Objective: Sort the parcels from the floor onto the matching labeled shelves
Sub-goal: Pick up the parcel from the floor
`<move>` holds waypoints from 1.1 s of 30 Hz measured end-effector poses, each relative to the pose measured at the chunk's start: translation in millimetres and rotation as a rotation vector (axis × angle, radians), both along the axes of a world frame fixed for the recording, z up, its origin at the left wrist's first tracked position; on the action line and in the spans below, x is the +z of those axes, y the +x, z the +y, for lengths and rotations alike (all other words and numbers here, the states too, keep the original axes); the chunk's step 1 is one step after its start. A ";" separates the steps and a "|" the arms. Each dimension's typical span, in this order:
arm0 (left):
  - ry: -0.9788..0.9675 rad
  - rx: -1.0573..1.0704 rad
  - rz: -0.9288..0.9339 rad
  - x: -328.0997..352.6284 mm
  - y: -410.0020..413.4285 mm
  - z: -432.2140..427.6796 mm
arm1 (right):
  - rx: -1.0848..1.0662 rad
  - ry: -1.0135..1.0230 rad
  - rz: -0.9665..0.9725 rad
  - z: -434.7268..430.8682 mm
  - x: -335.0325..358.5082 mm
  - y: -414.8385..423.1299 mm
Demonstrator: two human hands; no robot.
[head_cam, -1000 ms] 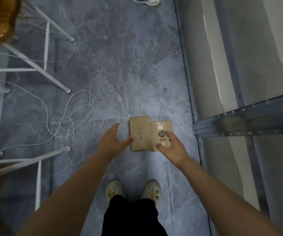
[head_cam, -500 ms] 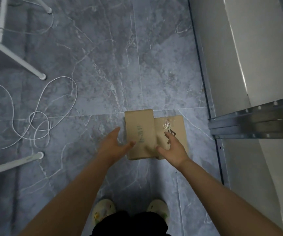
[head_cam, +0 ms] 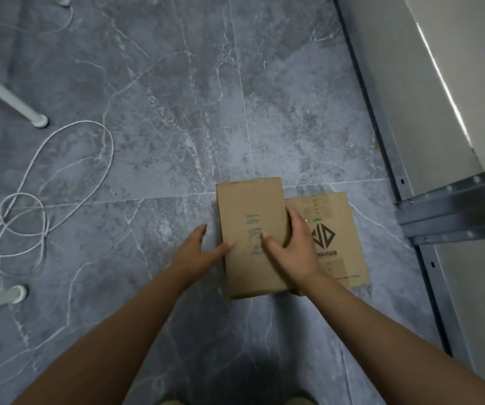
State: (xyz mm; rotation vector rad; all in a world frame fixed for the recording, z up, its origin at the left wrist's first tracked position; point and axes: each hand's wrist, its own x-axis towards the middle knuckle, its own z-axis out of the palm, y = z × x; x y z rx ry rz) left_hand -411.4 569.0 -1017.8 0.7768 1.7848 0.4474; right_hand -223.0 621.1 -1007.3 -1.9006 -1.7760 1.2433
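Two brown cardboard parcels lie side by side on the grey marbled floor. The taller parcel (head_cam: pixel 251 229) carries green handwriting on its top. The flatter parcel (head_cam: pixel 340 229) to its right has a black diamond logo and clear tape. My left hand (head_cam: pixel 199 251) presses against the tall parcel's left side, thumb on its top. My right hand (head_cam: pixel 292 244) clasps the tall parcel's right edge, fingers down between the two parcels and thumb on top. The parcel rests on the floor.
A grey metal shelf frame (head_cam: pixel 454 211) with an upright post (head_cam: pixel 381 112) stands at the right. A white cable (head_cam: pixel 45 182) lies looped on the floor at left, beside white furniture legs (head_cam: pixel 10 97).
The camera dropped closer to the floor. Both hands moved in from hovering over the parcels; my right hand shifted from the logo parcel to the tall parcel's right edge, and both now grip it.
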 end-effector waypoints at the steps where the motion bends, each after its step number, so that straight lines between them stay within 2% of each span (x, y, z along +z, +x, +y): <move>1: -0.003 0.013 -0.045 -3.8 1.1 1.1 | -0.016 0.021 0.003 -1.1 -2.9 -0.7; 5: 0.000 -0.001 -0.214 -11.6 8.0 5.7 | -0.035 0.061 0.007 -4.7 -6.6 -2.5; 8: 0.051 -0.017 -0.236 -8.4 21.0 6.3 | -0.049 0.032 0.029 -6.6 -0.7 -7.3; 14: 0.128 0.012 -0.138 10.5 19.3 12.4 | -0.085 -0.052 0.091 -5.9 11.6 -13.7; 20: 0.136 -0.022 0.104 44.0 -7.5 19.9 | -0.093 -0.095 0.154 4.0 57.3 -28.1; 24: 0.133 0.057 0.095 98.2 -7.9 29.2 | -0.108 -0.098 0.184 9.8 103.3 -34.7; 28: 0.151 0.258 -0.042 174.5 2.6 41.3 | -0.160 -0.103 0.204 12.6 171.8 -36.4; 33: 0.138 0.310 -0.151 291.7 1.3 52.2 | -0.200 -0.090 0.245 21.7 277.0 -35.4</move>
